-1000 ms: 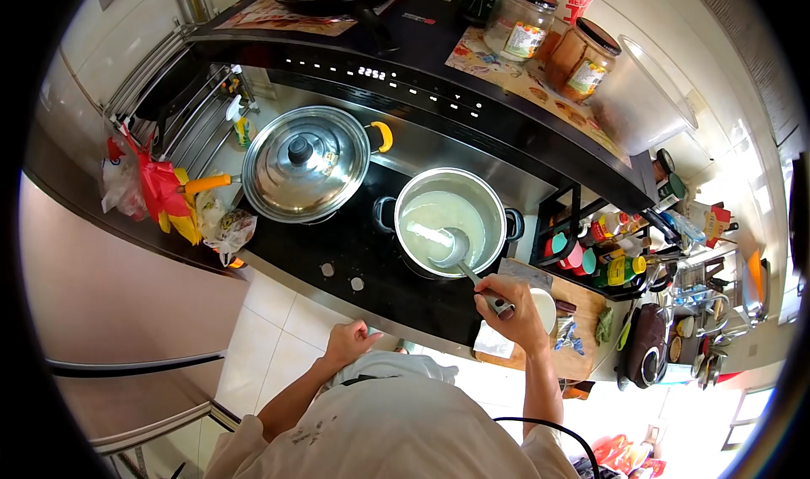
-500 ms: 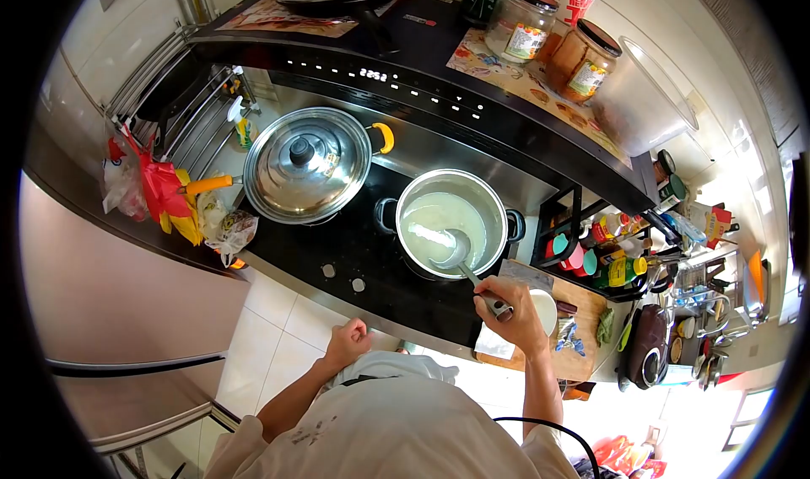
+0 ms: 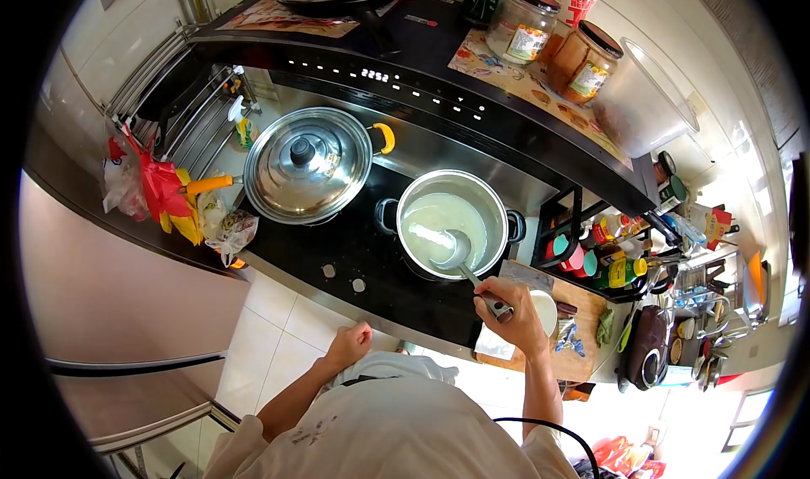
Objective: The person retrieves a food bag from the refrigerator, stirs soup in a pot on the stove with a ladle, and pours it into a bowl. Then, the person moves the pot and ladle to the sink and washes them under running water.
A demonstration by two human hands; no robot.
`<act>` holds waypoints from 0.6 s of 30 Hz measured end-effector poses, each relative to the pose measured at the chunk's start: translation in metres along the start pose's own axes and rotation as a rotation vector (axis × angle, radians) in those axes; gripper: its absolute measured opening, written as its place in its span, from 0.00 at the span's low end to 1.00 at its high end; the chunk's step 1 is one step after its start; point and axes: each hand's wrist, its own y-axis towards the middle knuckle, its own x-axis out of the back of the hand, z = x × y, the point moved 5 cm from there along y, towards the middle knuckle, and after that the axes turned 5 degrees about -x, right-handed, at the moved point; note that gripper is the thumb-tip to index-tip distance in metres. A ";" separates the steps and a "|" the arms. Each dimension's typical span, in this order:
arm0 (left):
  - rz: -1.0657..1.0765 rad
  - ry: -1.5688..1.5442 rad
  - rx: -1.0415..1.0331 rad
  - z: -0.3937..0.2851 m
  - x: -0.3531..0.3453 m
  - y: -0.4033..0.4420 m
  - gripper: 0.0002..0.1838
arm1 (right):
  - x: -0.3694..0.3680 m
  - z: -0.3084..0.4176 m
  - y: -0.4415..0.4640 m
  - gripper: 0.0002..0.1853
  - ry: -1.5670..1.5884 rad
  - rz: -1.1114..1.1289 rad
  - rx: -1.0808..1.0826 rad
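Our right hand point(image 3: 510, 314) grips a metal ladle point(image 3: 456, 250) in an open pot point(image 3: 487, 201) of pale liquid point(image 3: 449, 213).

In the head view, the pot stands on the right part of the black cooktop point(image 3: 409, 310), beside a lidded pan point(image 3: 327, 157). The ladle's bowl sits in the liquid towards the near side, its shaft crossing the near rim; our right fingers are wrapped round the handle. Our left hand point(image 3: 348, 346) is curled into a loose fist at the cooktop's front edge, with nothing visible in it. We judge the step in hand to be stirring or scooping; the next move calls for a firm wrist and a level ladle, clear of the white bowl point(image 3: 547, 309) just beside our right hand.
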 end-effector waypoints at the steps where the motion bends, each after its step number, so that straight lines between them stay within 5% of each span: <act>1: 0.006 0.007 -0.002 0.000 0.000 0.000 0.06 | 0.000 0.000 0.000 0.08 -0.001 0.002 -0.004; 18: 0.033 0.043 0.002 0.006 -0.005 0.000 0.05 | 0.000 0.000 0.001 0.08 0.008 0.001 -0.023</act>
